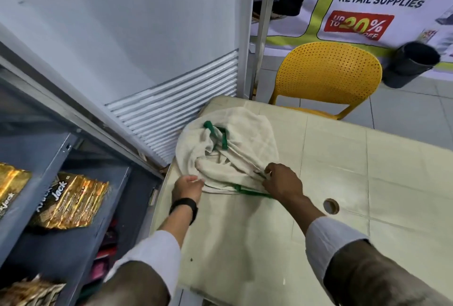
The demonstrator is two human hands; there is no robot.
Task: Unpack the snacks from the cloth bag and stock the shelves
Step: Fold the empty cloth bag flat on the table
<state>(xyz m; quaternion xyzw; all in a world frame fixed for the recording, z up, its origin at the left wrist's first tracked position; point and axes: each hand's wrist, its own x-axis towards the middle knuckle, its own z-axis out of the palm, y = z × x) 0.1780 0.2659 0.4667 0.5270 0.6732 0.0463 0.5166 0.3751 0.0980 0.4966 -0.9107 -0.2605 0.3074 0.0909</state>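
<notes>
A cream cloth bag (245, 144) with green handles lies crumpled on the pale plastic table (367, 183), near its far left corner. My left hand (187, 188) grips the bag's near left edge. My right hand (282, 183) pinches the bag's fabric at its near right side, just above a green handle lying on the table. The bag's contents are hidden by the folds. On the grey metal shelf (63, 244) at the left lie gold snack packets (71, 201), with more gold packets at the far left (12, 183) and on the shelf below (29, 291).
A white louvred panel (171, 114) stands behind the bag. A yellow perforated chair (328, 73) is at the table's far side, and a black bin (411, 63) sits on the tiled floor by a wall poster. The table has a round hole (331, 206).
</notes>
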